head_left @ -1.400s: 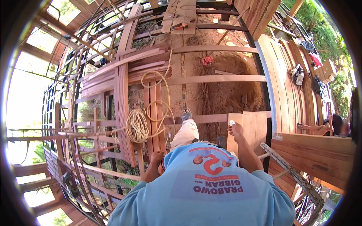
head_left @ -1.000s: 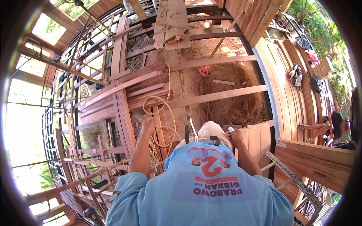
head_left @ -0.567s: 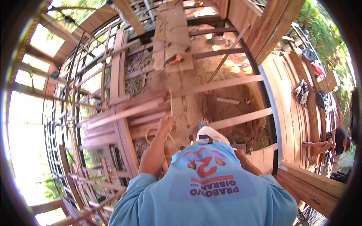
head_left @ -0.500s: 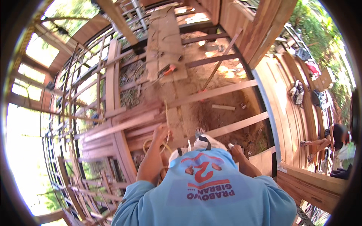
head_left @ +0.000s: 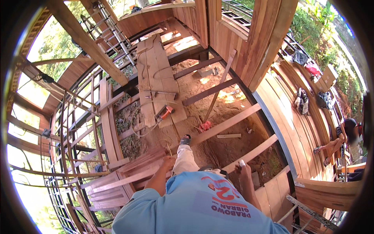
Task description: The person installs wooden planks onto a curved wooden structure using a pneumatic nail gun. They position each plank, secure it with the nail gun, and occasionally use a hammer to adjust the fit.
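My left hand (head_left: 168, 162) is closed in front of my left thigh, beside a pile of boards. A thin yellowish cord (head_left: 168, 146) runs down to it, seemingly gripped; the fingers are small and partly blurred. My right hand (head_left: 244, 170) is raised on the right with bent fingers. Something small and white (head_left: 242, 163) shows at its top, held or wrapped on a digit; I cannot tell which. Ahead, an orange and black power drill (head_left: 166, 112) lies on wide planks (head_left: 150, 84), near a bar clamp (head_left: 160, 93). My left foot (head_left: 185, 139) is forward.
Wooden joists (head_left: 228, 124) cross open gaps above bare soil (head_left: 233, 142). Reddish boards (head_left: 136, 168) are stacked at left. A leaning stick (head_left: 221, 87) stands by a red bag (head_left: 205, 126). A person (head_left: 346, 134) sits at far right on the plank deck (head_left: 282, 113). An aluminium ladder (head_left: 117, 35) stands far off.
I have stepped forward and the view has turned, so the drill and planks lie nearer. My left hand has moved down beside my thigh; my right hand has come out from my side.
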